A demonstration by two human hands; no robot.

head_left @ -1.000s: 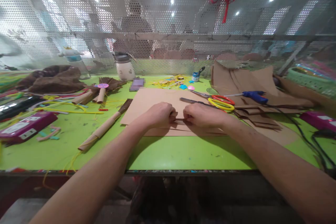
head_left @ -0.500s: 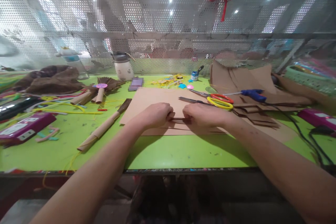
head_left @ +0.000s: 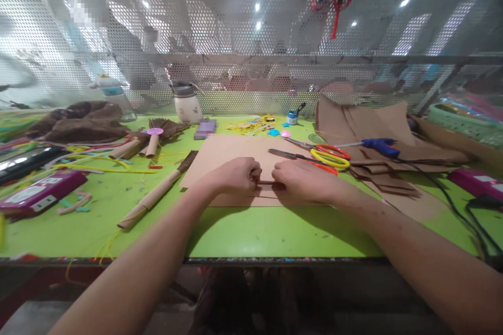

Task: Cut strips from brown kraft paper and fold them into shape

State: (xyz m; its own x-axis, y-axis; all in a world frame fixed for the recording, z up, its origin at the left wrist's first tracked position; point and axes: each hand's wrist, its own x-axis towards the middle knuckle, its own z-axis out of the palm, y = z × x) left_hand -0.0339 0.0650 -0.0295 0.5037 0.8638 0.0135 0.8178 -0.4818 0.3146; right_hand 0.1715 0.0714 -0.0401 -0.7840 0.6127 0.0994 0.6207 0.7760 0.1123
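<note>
A sheet of brown paper (head_left: 228, 149) lies flat on the green table. Over its near part my left hand (head_left: 239, 175) and my right hand (head_left: 301, 180) face each other with curled fingers. Between them runs a thin folded or rolled strip of brown paper (head_left: 269, 183), its ends held in the fingers of both hands. Scissors with yellow and red handles (head_left: 329, 158) lie just beyond my right hand. A rolled paper stick with a fringed end (head_left: 157, 191) rests left of the sheet.
Stacked brown paper (head_left: 365, 120) and a blue glue gun (head_left: 381, 146) with a black cord occupy the right side. Purple power strips (head_left: 43, 193) sit at both sides. At the back stand a white bottle (head_left: 186, 104), a small blue jar (head_left: 292, 118) and a perforated screen (head_left: 236, 21).
The whole view has shifted slightly, so the table items appear a little lower. Both hands keep their curled hold on the strip, with only small finger movement.
</note>
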